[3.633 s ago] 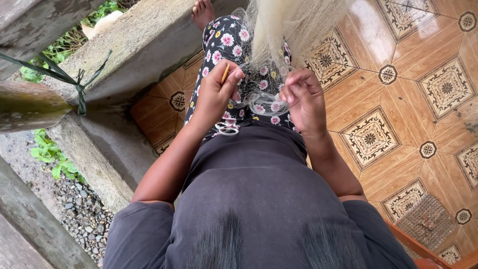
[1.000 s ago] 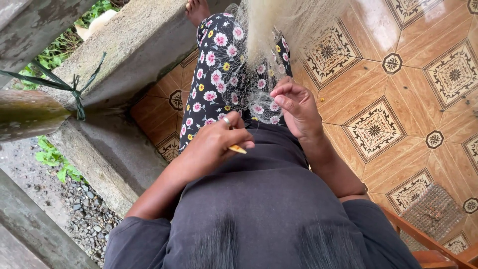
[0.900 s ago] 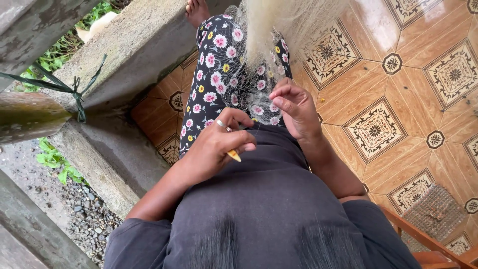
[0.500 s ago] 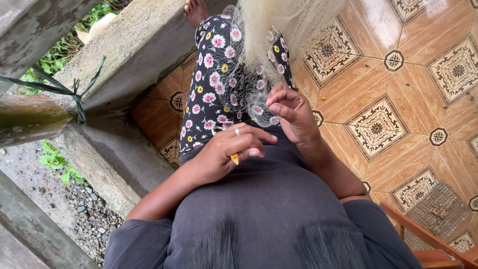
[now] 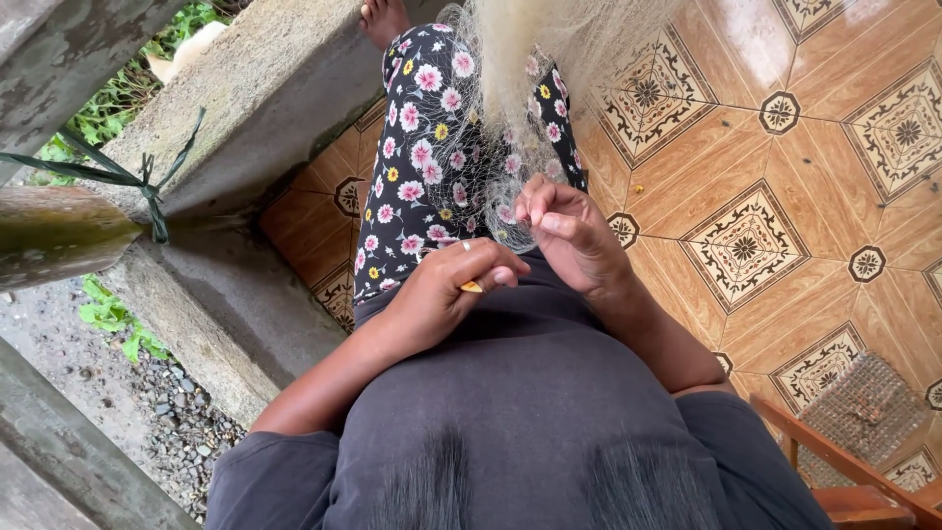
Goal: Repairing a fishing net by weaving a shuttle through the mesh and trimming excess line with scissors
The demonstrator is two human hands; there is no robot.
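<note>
Orange patterned floor tiles [image 5: 785,206] fill the right side of the view, each square bearing a dark ornamental motif, and a rough concrete ledge [image 5: 265,108] runs along the left with gravel and green weeds below it. A weathered post [image 5: 49,236] crosses the left edge, with a dark green strap [image 5: 147,186] knotted around it. The person sits looking down over a dark grey shirt [image 5: 530,412] and black trousers with pink and white flowers [image 5: 422,167], one bare foot [image 5: 383,18] resting near the ledge at the top. A pale fishing net [image 5: 530,69] hangs from above as a thick bunch and spreads into fine mesh over the lap. At the lower right corner stands part of a wooden chair [image 5: 854,491], and beside it a small woven mat [image 5: 863,402] lies on the tiles. The right hand [image 5: 574,236] is raised at the lower edge of the net, its fingers drawn together and pinching a bit of mesh. The left hand [image 5: 451,290] lies just beside it on the lap, fingers curled closed around a small yellow tool [image 5: 472,287], probably a netting needle, though only its tip shows.
</note>
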